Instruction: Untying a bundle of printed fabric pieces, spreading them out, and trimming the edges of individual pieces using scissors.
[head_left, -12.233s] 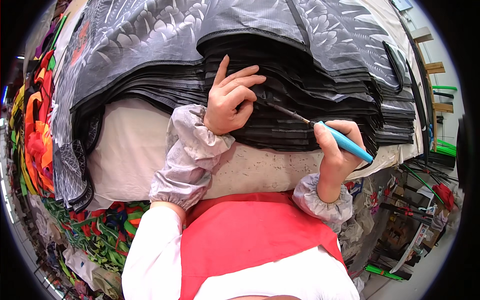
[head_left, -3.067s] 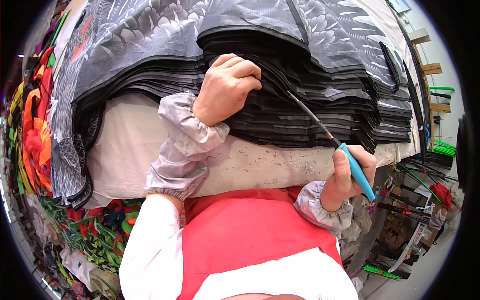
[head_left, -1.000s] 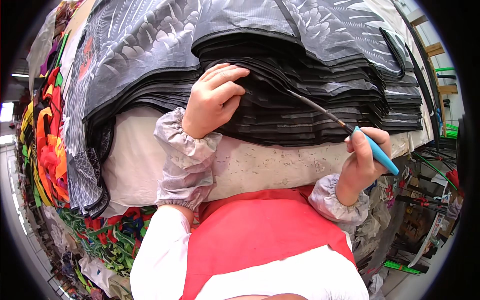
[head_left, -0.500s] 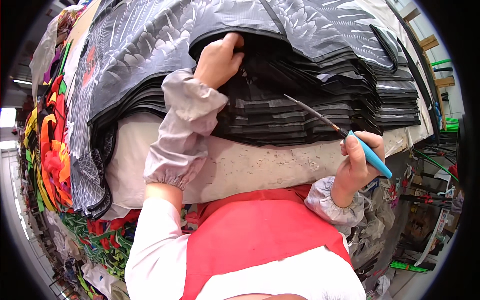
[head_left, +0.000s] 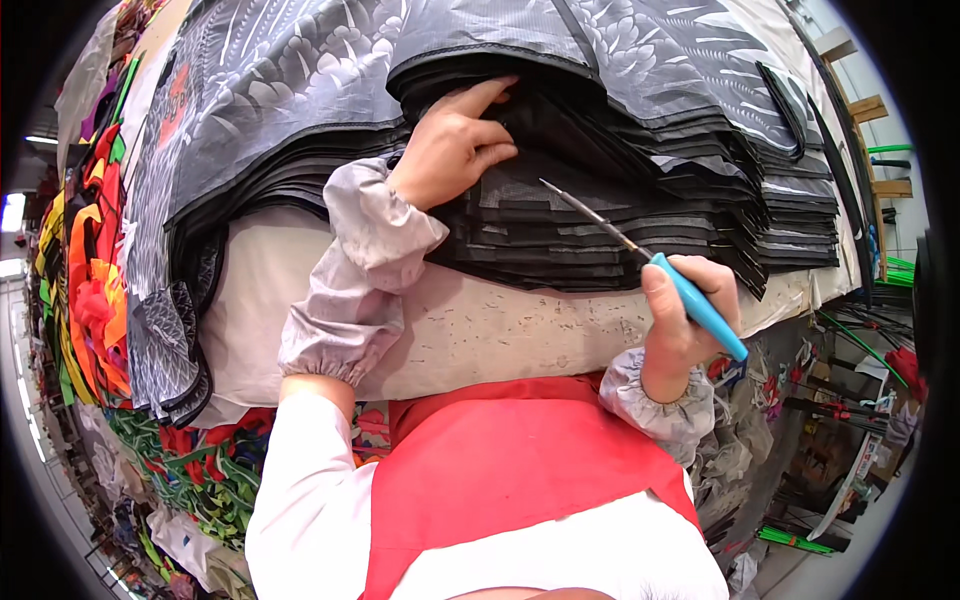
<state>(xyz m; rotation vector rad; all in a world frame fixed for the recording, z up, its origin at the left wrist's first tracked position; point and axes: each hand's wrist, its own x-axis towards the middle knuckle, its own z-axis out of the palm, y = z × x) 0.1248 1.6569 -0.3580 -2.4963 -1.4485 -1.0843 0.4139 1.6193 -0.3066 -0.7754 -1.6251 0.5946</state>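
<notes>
A tall stack of grey-and-black fabric sheets (head_left: 270, 70), the top one printed with pale flowers, spreads over the table. Near its middle the upper layers are folded back in a flap with a black bound edge (head_left: 490, 50). Beneath that flap my left hand (head_left: 450, 148) lies against the black layers, index finger and thumb apart; some fingertips are hidden. My right hand (head_left: 690, 310) is wrapped round the blue handle of a soldering iron (head_left: 697, 305). Its thin metal tip points up and left, above the black layered edges (head_left: 610, 245), right of my left hand.
The pale table cover (head_left: 470, 325) shows dark marks along the near edge. Colourful fabric strips (head_left: 95, 300) hang at the left, with green and red scraps (head_left: 205, 470) below. Wooden blocks (head_left: 868, 110) stand along the right edge, and green rods (head_left: 795, 540) lie lower right.
My left hand has shifted slightly right and down, its fingers spreading away from the flap's edge. The soldering iron in my right hand has moved left, toward my left hand.
</notes>
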